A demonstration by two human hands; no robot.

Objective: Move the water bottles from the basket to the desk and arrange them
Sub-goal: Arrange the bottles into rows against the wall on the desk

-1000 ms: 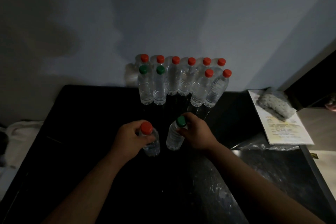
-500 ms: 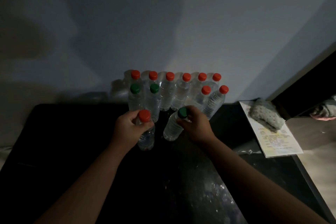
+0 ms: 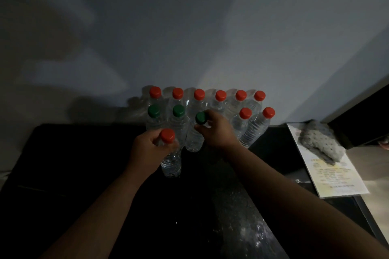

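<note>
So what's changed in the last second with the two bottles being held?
The right hand carried the green-capped bottle forward into the gap in the second row, beside the two green caps. The left hand brought the red-capped bottle forward too, just in front of that row. Both keep their grip near the caps. The other bottles, paper and grey cloth stayed put.

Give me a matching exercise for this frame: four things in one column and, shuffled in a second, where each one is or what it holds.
Column A
1. left hand
2. right hand
3. grey cloth
4. back row of bottles

Column B
a. lies on the printed sheet
b. holds a green-capped bottle
c. stands along the wall
d. holds a red-capped bottle

Pairs: 1-d, 2-b, 3-a, 4-c
</note>
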